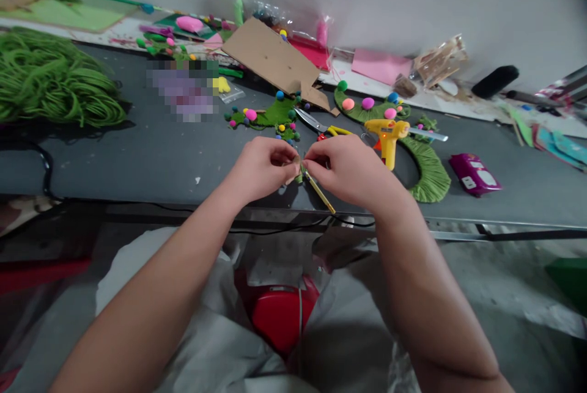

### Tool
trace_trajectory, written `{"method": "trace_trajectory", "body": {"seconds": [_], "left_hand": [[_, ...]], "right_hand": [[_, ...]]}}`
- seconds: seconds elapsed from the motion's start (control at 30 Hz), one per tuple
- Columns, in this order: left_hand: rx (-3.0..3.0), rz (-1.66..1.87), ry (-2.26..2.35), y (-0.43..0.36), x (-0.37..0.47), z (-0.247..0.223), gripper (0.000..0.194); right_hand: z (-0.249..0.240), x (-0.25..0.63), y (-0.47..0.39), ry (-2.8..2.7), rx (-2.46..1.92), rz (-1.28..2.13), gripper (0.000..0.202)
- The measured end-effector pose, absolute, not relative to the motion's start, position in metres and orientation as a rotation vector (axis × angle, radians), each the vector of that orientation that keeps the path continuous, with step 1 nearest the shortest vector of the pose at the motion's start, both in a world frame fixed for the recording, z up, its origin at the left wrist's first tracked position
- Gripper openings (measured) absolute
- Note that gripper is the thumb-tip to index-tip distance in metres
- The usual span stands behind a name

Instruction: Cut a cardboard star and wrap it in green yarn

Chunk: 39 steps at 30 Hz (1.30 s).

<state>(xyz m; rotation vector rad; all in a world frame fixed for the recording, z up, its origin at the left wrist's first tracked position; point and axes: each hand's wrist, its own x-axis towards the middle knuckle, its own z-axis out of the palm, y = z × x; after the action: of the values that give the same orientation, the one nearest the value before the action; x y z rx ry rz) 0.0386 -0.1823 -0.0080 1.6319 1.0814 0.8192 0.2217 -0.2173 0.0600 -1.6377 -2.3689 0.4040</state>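
My left hand and my right hand meet fingertip to fingertip over the table's front part. Both have thumb and fingers pinched together. Between them shows a small green and tan piece, mostly covered by the left fingers. What the right fingertips grip is too small to make out. A thin yellow stick like a pencil slants below the right hand. Just beyond the hands are scissors with yellow on the handle and a green felt piece with coloured pompoms.
A yellow glue gun rests by a green wrapped ring, with a purple packet to its right. Green yarn is heaped at left. Cardboard lies behind, and a black cable runs along the table's left front.
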Motion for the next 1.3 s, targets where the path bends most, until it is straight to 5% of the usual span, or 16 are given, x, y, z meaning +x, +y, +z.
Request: {"method": "trace_trajectory", "body": {"seconds": [0.3,0.67,1.3], "left_hand": [[1.095,1.214,0.966,-0.179,0.043,-0.005,0.017],[0.892,1.196,0.812,-0.175,0.039,-0.001,0.022],[1.569,0.546,0.839,-0.185,0.032,0.003,0.014]], "right_hand": [[0.059,0.215,-0.226,-2.168,-1.585,0.3,0.021],[0.053,0.231,-0.222,-2.183,-1.529,0.295,0.026],[0.054,0.249,-0.198,-2.518,-1.386,0.706,0.018]]}}
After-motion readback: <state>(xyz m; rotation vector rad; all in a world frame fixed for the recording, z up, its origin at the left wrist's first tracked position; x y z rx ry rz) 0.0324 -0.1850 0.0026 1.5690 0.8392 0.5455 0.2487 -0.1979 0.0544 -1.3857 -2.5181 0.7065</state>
